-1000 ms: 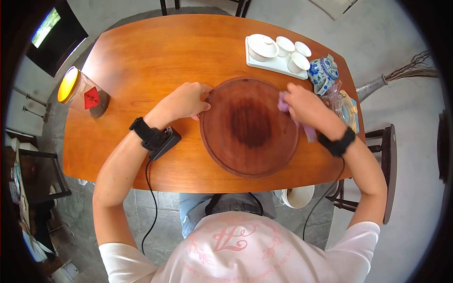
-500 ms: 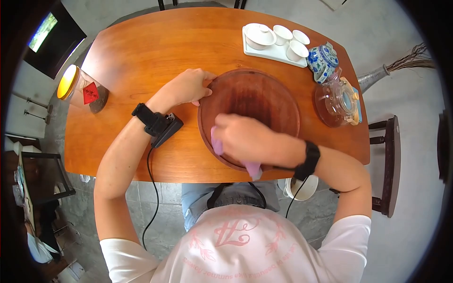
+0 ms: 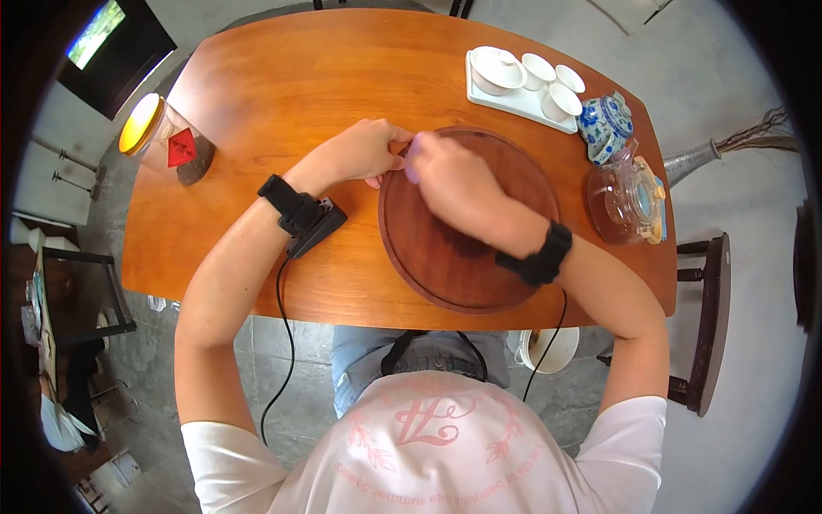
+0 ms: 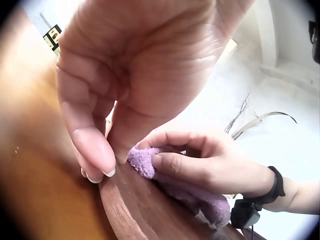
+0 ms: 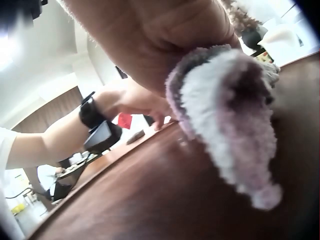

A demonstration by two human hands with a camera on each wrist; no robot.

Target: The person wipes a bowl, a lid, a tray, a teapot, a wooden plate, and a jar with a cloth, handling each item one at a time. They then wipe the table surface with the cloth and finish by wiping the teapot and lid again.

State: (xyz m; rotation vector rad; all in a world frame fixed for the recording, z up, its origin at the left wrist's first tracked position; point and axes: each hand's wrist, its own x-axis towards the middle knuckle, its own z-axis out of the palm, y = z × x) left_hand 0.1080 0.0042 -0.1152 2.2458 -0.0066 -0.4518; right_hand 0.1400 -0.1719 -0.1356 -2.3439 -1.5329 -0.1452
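Observation:
A round, dark wooden tray (image 3: 428, 257) with a raised rim lies flat on the table. At its far left edge my left hand (image 3: 361, 156) pinches the rim, with the thumb on the inner side and fingers outside, as the left wrist view shows. My right hand (image 3: 462, 190) grips a fluffy purple cloth (image 4: 143, 162) against the tray's inner edge, right beside the left fingertips. In the right wrist view a loose, pale end of the cloth (image 5: 235, 130) hangs over the tray's surface. The right hand and forearm hide much of the tray's dark middle patch.
Toward the back right, a white tray (image 3: 505, 101) carries a lidded bowl and several cups. Near it stand a blue-and-white teapot (image 3: 604, 128) and a glass teapot (image 3: 612, 201). A jar (image 3: 175, 150) with a yellow lid sits on the left. Cables hang from both wrists.
My right hand swept the cloth from the tray's right side to its near left, then up to the far left rim. My left hand stays at the rim.

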